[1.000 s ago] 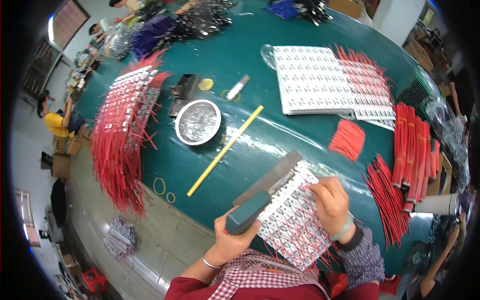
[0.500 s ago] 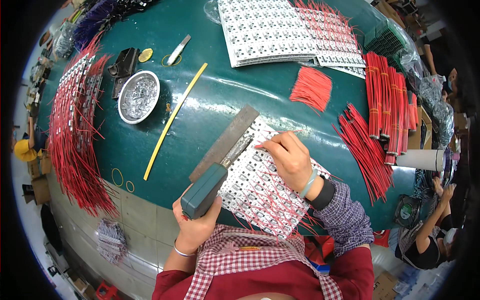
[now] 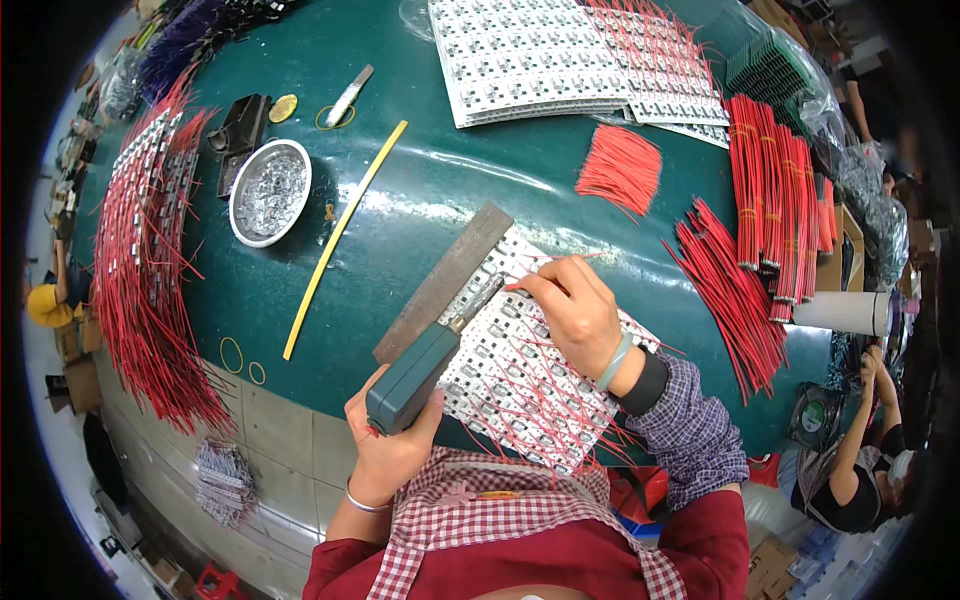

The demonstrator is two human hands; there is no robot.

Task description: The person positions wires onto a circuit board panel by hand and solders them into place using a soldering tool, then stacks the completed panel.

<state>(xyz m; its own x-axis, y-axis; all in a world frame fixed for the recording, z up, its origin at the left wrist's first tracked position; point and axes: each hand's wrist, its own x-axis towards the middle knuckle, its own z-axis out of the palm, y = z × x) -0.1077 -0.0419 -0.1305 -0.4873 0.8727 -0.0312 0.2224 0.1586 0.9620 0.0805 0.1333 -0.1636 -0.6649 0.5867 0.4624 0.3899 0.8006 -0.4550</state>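
- The left hand (image 3: 395, 450) has its grip clenched around the green tool (image 3: 412, 380), a gun-shaped body with a metal tip pointing far and right over the board.
- The right hand (image 3: 582, 315) pinches a thin red wire (image 3: 515, 287) between thumb and finger, just beside the tip; whether wire and tip touch, I cannot tell.
- The white board (image 3: 490, 345) lies at the near edge of the table (image 3: 225, 300), in front of the person, with red wires spread over its near and right parts.
- A grey metal bar (image 3: 445, 280) lies along the board's far left edge.
- To the left are a yellow strip (image 3: 345, 240) and, beyond it, a white bowl (image 3: 262, 243) of silvery bits.
- Farther left lies a heap of wired boards (image 3: 150, 270).
- On the far side sits a stack of white boards (image 3: 530, 60).
- On the right are a short red wire bunch (image 3: 620, 168), loose red wires (image 3: 728, 300) and banded red bundles (image 3: 770, 200).
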